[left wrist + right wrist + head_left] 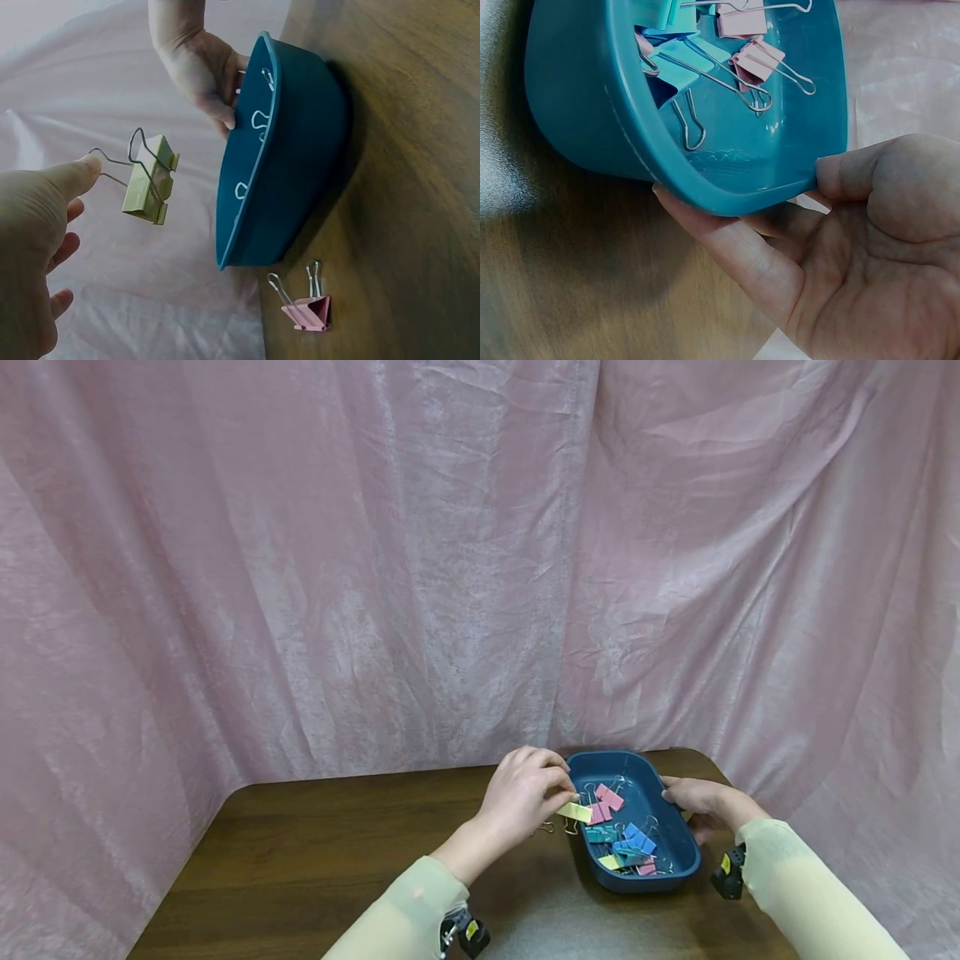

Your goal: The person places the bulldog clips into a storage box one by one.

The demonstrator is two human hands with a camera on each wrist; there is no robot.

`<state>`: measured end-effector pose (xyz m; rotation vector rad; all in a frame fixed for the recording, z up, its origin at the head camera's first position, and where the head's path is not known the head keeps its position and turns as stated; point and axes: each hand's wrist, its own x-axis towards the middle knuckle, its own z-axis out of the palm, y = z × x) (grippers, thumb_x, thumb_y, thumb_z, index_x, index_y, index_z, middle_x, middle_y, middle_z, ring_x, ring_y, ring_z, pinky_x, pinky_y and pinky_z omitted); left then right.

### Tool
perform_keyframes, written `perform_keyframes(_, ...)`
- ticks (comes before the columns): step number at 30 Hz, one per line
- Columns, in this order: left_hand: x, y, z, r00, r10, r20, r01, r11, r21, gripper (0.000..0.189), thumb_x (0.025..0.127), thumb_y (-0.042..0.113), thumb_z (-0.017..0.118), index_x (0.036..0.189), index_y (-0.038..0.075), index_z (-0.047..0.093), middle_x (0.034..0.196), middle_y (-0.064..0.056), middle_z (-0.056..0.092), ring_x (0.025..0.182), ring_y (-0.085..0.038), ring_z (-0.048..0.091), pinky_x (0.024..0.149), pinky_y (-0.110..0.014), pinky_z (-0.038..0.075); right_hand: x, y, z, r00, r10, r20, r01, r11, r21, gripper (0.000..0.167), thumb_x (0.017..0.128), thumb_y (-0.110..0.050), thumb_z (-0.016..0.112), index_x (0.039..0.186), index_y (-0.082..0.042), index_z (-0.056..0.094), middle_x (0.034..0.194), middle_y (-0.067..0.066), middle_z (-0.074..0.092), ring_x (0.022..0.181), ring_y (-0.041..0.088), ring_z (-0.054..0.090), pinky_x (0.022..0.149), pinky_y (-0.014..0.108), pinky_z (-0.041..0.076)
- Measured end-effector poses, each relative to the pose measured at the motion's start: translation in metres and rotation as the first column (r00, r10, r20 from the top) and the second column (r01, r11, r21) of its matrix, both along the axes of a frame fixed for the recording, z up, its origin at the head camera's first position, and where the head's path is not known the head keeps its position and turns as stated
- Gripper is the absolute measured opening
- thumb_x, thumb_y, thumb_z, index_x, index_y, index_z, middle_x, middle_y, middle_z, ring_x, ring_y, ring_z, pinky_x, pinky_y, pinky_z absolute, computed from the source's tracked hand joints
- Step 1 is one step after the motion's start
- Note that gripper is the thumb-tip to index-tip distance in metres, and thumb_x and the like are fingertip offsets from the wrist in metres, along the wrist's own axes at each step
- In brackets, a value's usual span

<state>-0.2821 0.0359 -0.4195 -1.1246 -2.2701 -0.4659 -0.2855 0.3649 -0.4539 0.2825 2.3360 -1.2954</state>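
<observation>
My left hand (pixel 525 793) pinches one wire handle of a yellow binder clip (pixel 148 184) between thumb and finger. The clip hangs just beside and over the left rim of a blue plastic bin (pixel 637 883). On the bin's right side, my right hand (pixel 708 806) grips the rim, thumb on the top edge and fingers under the outside. Inside the bin lie several binder clips: pink clips (pixel 611 797), blue clips (pixel 636 839), teal ones and a yellow one (pixel 610 862).
A pink binder clip (pixel 307 311) lies on the brown wooden table (pixel 360 852), left of the bin. A small yellow piece (pixel 686 815) shows by my right hand. A pink curtain (pixel 450 568) hangs behind the table's far edge.
</observation>
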Motion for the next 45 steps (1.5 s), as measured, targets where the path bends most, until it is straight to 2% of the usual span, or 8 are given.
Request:
perform_keyframes(12, -0.009, 0.011, 0.008, 0.996, -0.01, -0.089, 0.006, 0.999, -0.046, 0.008, 0.091, 0.041, 0.078, 0.092, 0.033, 0.08, 0.109, 0.013, 0.066, 0.111, -0.01, 0.058, 0.109, -0.038, 0.039, -0.001, 0.002, -0.002, 1.0, -0.004, -0.01, 0.004, 1.0, 0.018, 0.059, 0.11, -0.015, 0.036, 0.163, -0.008, 0.012, 0.135, 0.039, 0.044, 0.081, 0.04, 0.071, 0.068, 0.051, 0.061)
perform_keyframes(20, -0.013, 0.018, 0.009, 0.994, 0.028, -0.108, -0.038, 0.995, -0.095, 0.012, 0.091, 0.044, 0.077, 0.092, 0.033, 0.08, 0.11, 0.013, 0.066, 0.113, -0.011, 0.059, 0.113, -0.044, 0.037, -0.003, 0.005, -0.005, 1.0, 0.002, -0.016, -0.002, 1.0, 0.017, 0.059, 0.111, -0.016, 0.035, 0.164, -0.01, 0.011, 0.14, 0.039, 0.041, 0.083, 0.04, 0.07, 0.07, 0.051, 0.061)
perform_keyframes(29, -0.02, 0.026, 0.006, 0.992, 0.07, -0.102, -0.08, 0.992, -0.093, 0.011, 0.092, 0.043, 0.076, 0.092, 0.032, 0.079, 0.113, 0.012, 0.066, 0.112, -0.012, 0.058, 0.111, -0.039, 0.039, -0.003, 0.005, -0.005, 1.0, 0.009, -0.016, -0.009, 1.0, 0.013, 0.06, 0.11, -0.016, 0.036, 0.164, -0.01, 0.01, 0.142, 0.041, 0.04, 0.084, 0.04, 0.07, 0.069, 0.052, 0.061)
perform_keyframes(45, -0.023, 0.05, -0.006, 0.994, 0.109, -0.007, -0.109, 0.992, -0.069, 0.011, 0.094, 0.042, 0.074, 0.095, 0.033, 0.08, 0.115, 0.01, 0.064, 0.111, -0.013, 0.057, 0.108, -0.038, 0.041, -0.002, 0.004, -0.005, 1.0, -0.004, -0.004, 0.005, 1.0, 0.014, 0.059, 0.111, -0.016, 0.035, 0.164, -0.01, 0.01, 0.139, 0.038, 0.042, 0.084, 0.04, 0.07, 0.069, 0.052, 0.061)
